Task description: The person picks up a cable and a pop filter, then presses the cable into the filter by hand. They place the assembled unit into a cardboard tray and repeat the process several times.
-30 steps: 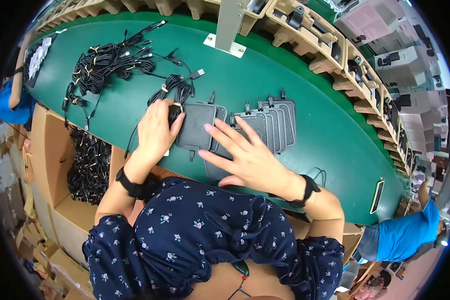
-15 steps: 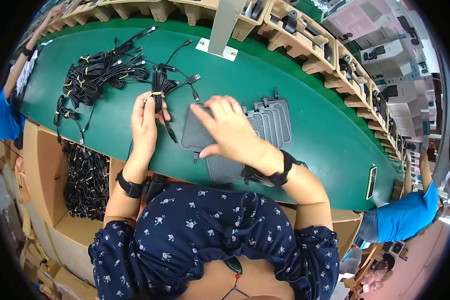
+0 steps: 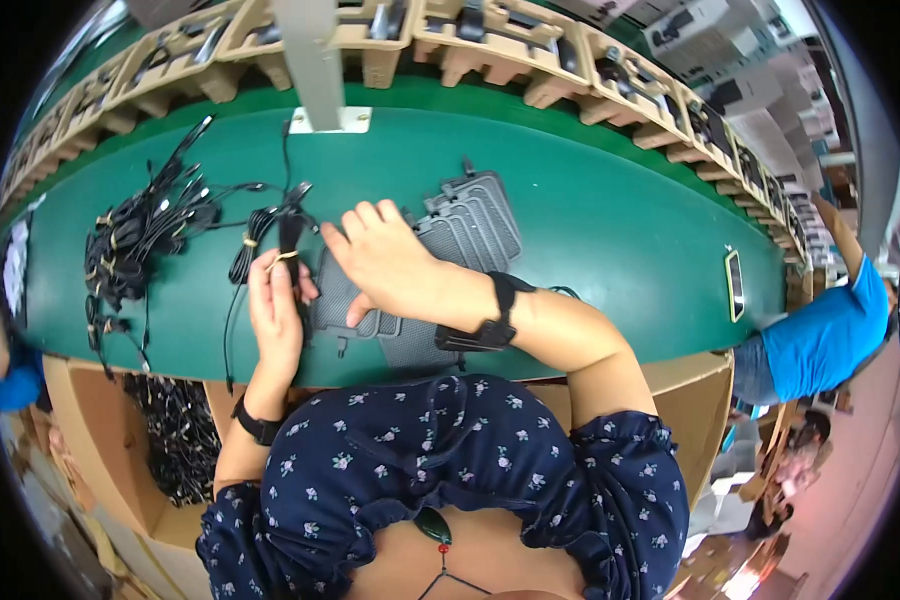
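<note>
In my left hand [image 3: 278, 308] a black USB cable bundle [image 3: 289, 238], tied with a pale band, is pinched between thumb and fingers. Another tied black cable bundle [image 3: 242, 262] lies just left of it, a loose end trailing toward the table's near edge. My right hand [image 3: 388, 262] hovers with fingers spread above a fanned stack of dark grey flat panels [image 3: 488, 215] with textured faces and short stubs on their edges. Nothing shows in the right hand. It hides part of the nearest panels.
A heap of tied black cables [image 3: 135, 245] lies at left on the green table [image 3: 610, 250]. Below it, a cardboard box [image 3: 90, 440] holds more cables. Moulded trays [image 3: 545, 85] line the far side, behind a metal post [image 3: 312, 70]. A phone-like device [image 3: 734, 285] rests at right, near another person [image 3: 820, 335].
The view has swung, so the table contents sit further left. My right hand has come closer to the held bundle. A second tied bundle now shows beside it.
</note>
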The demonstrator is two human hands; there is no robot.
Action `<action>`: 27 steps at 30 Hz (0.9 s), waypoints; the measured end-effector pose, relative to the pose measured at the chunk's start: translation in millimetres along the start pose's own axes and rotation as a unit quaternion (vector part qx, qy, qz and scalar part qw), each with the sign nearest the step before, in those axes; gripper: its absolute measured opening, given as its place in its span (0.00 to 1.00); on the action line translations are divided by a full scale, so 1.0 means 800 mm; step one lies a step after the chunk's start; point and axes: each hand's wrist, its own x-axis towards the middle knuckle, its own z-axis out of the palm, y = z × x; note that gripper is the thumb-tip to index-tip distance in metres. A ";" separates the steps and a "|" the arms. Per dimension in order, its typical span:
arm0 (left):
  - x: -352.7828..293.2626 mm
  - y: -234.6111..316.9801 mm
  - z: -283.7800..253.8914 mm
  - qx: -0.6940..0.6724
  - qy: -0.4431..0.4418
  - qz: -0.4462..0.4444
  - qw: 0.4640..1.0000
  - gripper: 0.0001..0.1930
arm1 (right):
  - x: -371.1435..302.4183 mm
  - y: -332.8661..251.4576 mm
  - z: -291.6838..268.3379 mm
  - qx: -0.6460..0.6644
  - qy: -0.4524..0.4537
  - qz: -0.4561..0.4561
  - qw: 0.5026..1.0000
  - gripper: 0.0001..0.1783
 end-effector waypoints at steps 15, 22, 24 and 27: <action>0.015 0.026 0.015 -0.024 0.013 0.014 1.000 0.12 | -0.097 0.136 -0.083 0.261 0.139 0.117 0.948 0.14; 0.033 0.088 0.050 0.083 -0.059 0.113 0.988 0.10 | -0.199 0.252 -0.162 0.398 0.373 0.352 0.761 0.17; 0.036 0.097 0.068 0.085 -0.075 0.126 0.986 0.09 | -0.229 0.292 -0.175 0.383 0.462 0.332 0.728 0.18; 0.037 0.109 0.090 0.109 -0.134 0.133 0.976 0.09 | -0.256 0.369 -0.174 0.431 0.564 0.338 0.618 0.18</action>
